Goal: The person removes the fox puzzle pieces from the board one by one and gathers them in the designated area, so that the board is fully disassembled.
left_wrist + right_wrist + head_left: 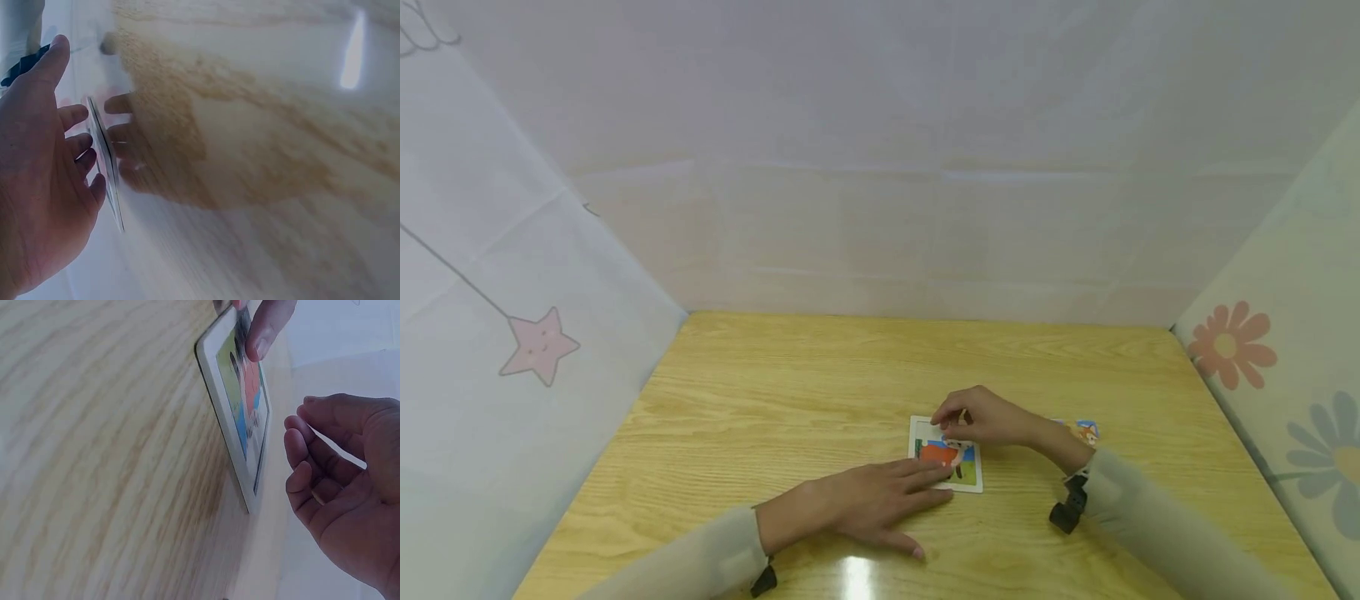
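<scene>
Our right hand (983, 418) hangs curled, empty, above the picture board (967, 468); our left hand (886, 500), fingers apart, could slip, skewing it.

We saw a thin, square, white-bordered picture board (944, 453) with rounded corners, lying flat and face up on the yellow wood-grain tabletop (775, 383), its sides nearly square to the far edge. On its face we made out a red-orange shape, blue patches and a green near-right corner; the far-left part looked plain and pale, and some was hidden from us
</scene>
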Demonstrator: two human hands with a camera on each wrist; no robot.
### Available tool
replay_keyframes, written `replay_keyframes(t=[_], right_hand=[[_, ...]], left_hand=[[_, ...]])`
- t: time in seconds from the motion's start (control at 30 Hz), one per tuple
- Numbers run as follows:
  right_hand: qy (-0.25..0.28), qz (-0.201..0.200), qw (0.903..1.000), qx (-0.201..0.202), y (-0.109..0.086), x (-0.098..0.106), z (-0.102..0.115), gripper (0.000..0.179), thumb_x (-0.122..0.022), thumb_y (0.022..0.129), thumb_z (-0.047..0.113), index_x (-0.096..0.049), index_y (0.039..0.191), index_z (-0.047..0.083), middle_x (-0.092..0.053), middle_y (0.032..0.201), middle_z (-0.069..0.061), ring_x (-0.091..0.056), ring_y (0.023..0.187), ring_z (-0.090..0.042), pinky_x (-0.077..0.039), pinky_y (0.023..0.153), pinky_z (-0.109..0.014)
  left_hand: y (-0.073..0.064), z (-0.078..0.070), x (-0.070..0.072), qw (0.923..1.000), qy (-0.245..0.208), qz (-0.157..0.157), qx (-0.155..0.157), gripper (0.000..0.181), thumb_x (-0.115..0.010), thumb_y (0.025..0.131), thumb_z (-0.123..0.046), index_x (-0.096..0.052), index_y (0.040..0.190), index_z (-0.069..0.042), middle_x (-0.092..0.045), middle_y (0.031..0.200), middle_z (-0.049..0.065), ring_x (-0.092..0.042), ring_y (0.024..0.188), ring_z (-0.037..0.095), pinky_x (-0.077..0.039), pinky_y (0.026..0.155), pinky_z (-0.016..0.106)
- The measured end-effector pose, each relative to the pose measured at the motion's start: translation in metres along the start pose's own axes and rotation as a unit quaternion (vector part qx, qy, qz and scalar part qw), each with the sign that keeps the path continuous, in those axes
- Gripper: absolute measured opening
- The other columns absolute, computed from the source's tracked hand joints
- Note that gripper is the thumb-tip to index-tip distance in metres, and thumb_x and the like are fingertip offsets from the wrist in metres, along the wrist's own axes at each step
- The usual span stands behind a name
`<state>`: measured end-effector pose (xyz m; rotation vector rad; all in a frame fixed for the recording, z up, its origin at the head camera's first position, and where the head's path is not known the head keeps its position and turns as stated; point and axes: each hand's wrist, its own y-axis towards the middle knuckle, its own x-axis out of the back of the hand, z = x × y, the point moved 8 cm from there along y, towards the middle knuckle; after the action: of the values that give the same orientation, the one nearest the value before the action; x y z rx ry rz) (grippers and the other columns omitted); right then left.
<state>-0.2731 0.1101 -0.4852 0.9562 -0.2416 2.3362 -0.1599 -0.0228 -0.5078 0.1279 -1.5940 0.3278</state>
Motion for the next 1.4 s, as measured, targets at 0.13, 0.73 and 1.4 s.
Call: replay_keyframes(t=[0.13, 0.73, 1.4], right_hand=[[0.002, -0.004, 1.0000, -0.003, 0.003, -0.005, 0.001, 0.019, -0.071, 0.100, 0.000, -0.076, 0.119, -0.001, -0.075, 0.104, -0.011, -0.064, 0.087, -0.005, -0.058, 0.072, -0.026], [-0.005, 0.001, 0.9995, -0.031, 0.015, -0.026, 0.000, 0.018, -0.071, 0.099, 0.001, -0.077, 0.116, -0.001, -0.074, 0.102, -0.006, -0.066, 0.089, -0.009, -0.058, 0.078, -0.024], [0.010, 0.005, 0.9982, -0.059, 0.017, -0.030, -0.003, 0.016, -0.074, 0.097, -0.001, -0.078, 0.113, -0.001, -0.071, 0.099, -0.006, -0.063, 0.086, -0.005, -0.057, 0.076, -0.022]], left_hand=[[-0.002, -0.001, 0.000, 0.9999, -0.009, 0.004, 0.002, 0.082, -0.033, 0.106, -0.073, -0.030, 0.169, -0.020, -0.018, 0.178, 0.005, -0.021, 0.162, 0.020, -0.030, 0.128, 0.034], [-0.003, -0.002, -0.006, 0.9999, -0.014, 0.006, 0.000, 0.083, -0.030, 0.107, -0.072, -0.029, 0.169, -0.017, -0.016, 0.178, 0.006, -0.020, 0.162, 0.021, -0.030, 0.128, 0.033], [-0.003, 0.000, -0.006, 0.9999, -0.008, 0.006, 0.006, 0.086, -0.033, 0.106, -0.073, -0.028, 0.169, -0.015, -0.017, 0.178, 0.004, -0.021, 0.162, 0.019, -0.027, 0.128, 0.032]])
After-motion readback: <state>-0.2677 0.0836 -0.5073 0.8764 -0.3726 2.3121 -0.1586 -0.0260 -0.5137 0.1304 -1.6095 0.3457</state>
